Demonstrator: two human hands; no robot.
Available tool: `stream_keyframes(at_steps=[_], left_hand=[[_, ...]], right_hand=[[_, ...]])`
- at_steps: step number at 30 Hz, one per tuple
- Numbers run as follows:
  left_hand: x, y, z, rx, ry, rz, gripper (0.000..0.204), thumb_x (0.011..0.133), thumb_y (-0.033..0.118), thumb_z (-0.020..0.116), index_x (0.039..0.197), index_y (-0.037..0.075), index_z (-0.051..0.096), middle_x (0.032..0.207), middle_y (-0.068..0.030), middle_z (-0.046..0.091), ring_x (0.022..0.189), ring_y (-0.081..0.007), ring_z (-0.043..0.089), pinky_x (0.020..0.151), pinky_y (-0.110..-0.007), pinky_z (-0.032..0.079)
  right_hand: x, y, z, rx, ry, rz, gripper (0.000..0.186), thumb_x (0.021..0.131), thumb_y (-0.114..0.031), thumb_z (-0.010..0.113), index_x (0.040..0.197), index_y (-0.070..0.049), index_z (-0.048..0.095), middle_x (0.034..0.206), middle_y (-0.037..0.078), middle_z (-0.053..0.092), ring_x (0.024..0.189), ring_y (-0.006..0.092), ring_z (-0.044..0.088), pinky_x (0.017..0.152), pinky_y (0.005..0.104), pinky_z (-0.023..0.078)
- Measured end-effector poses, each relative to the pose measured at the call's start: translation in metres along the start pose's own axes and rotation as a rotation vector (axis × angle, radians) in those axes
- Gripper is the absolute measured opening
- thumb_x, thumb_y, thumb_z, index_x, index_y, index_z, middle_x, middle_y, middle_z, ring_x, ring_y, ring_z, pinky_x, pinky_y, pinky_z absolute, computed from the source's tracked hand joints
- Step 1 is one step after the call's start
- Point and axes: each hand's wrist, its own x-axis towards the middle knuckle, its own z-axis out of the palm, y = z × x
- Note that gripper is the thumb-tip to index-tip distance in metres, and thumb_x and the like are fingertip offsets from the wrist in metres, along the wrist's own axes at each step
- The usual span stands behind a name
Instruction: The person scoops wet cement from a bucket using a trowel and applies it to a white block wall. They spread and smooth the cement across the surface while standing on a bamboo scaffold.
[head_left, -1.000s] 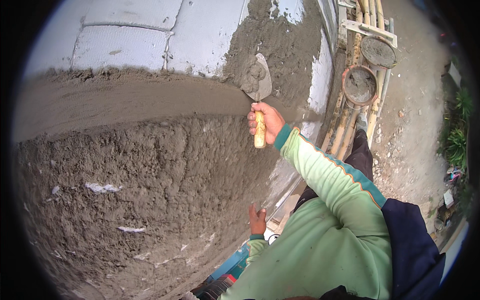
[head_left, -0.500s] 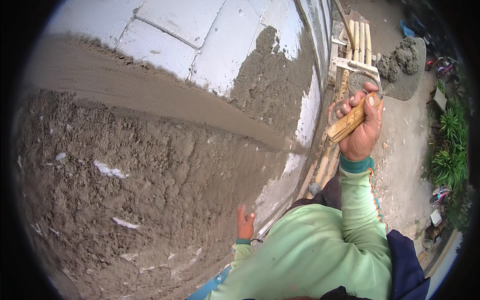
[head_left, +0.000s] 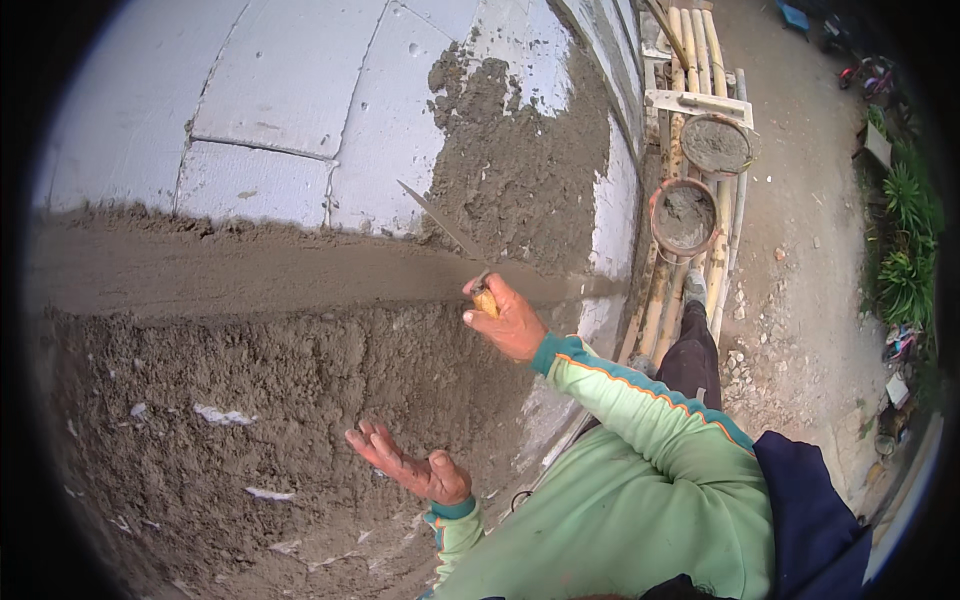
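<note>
My right hand (head_left: 516,328) grips a trowel (head_left: 486,299) by its wooden handle, out in front of the wall. The thin blade is seen nearly edge-on, pointing up and left across a patch of rough wet mortar (head_left: 530,160). Below and to the left, my left hand (head_left: 415,470) is open, fingers spread, holding nothing; it is near the rough mortar coat (head_left: 260,400) on the lower wall. Between the two mortar areas runs a smoother mortar band (head_left: 230,272). Bare white blocks (head_left: 270,90) show above it.
Bamboo poles (head_left: 655,310) form a narrow scaffold along the wall, with my foot (head_left: 695,288) on it. Two mortar buckets, a nearer one (head_left: 686,218) and a farther one (head_left: 717,146), stand there beside a pale crosspiece (head_left: 700,105). Green plants (head_left: 905,265) edge the dirt ground.
My right hand has swung left from over the scaffold to the wall. The mortar heap earlier on the trowel no longer shows on its blade. My left hand has risen and moved left.
</note>
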Motion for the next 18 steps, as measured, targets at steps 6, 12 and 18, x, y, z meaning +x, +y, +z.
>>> stream_keyframes(at_steps=[6,12,18], left_hand=[[-0.123,-0.018,0.102,-0.084,-0.901,-0.61,0.07,0.096,0.035,0.06,0.149,-0.003,0.036,0.159,-0.0304,0.022,0.148,-0.0435,0.024,0.119,-0.046,0.024],[-0.29,-0.041,0.177,-0.11,-1.547,-0.777,0.073,0.097,0.052,0.056,0.147,0.001,0.041,0.151,-0.0273,0.039,0.145,-0.0391,0.033,0.118,-0.047,0.027],[-0.326,-0.02,0.18,-0.193,-1.325,-1.312,0.06,0.101,0.041,0.054,0.147,0.005,0.042,0.15,-0.022,0.044,0.135,-0.0332,0.049,0.11,-0.042,0.041]], right_hand=[[-0.013,0.224,-0.228,-0.123,0.494,0.624,0.034,0.085,-0.023,0.066,0.111,-0.004,0.057,0.09,0.018,0.067,0.084,0.0344,0.067,0.074,0.0434,0.051],[-0.068,0.344,-0.531,-1.062,0.726,0.728,0.049,0.084,-0.033,0.067,0.119,0.0,0.061,0.095,0.026,0.069,0.086,0.0413,0.069,0.066,0.0486,0.056],[0.012,0.475,-0.713,-1.335,0.514,0.741,0.037,0.093,-0.033,0.056,0.104,0.002,0.061,0.099,0.031,0.067,0.097,0.0491,0.063,0.082,0.0555,0.05]])
